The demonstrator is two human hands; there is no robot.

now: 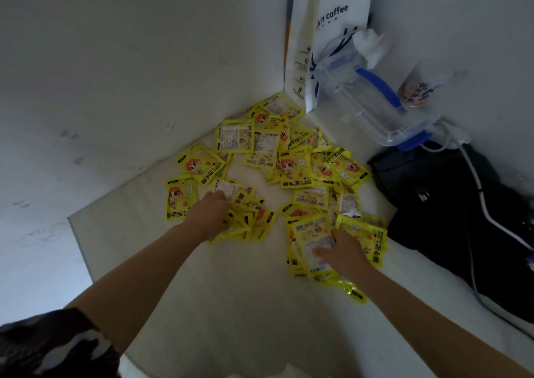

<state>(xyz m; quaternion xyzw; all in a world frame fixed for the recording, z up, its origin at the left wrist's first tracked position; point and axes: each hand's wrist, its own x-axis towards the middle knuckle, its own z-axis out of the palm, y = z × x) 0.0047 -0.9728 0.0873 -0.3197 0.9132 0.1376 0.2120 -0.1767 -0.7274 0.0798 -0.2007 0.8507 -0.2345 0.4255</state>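
Observation:
Several flat yellow hand-warmer packets [294,172] lie scattered over a white table top [231,296], some face up with a cartoon figure, some showing the printed back. My left hand [212,212] lies on a small overlapping bunch of packets [248,218] at the left of the spread, fingers curled over them. My right hand [344,252] rests with spread fingers on a stack of packets [312,241] at the right. Whether either hand grips a packet is hidden by the hand itself.
A white paper coffee bag [326,30] stands in the far corner against the walls. Beside it sits a clear plastic box with blue clips [375,103] and a cup [416,88]. A black bag with a white cable [462,210] fills the right side. The table's left edge [78,233] is close.

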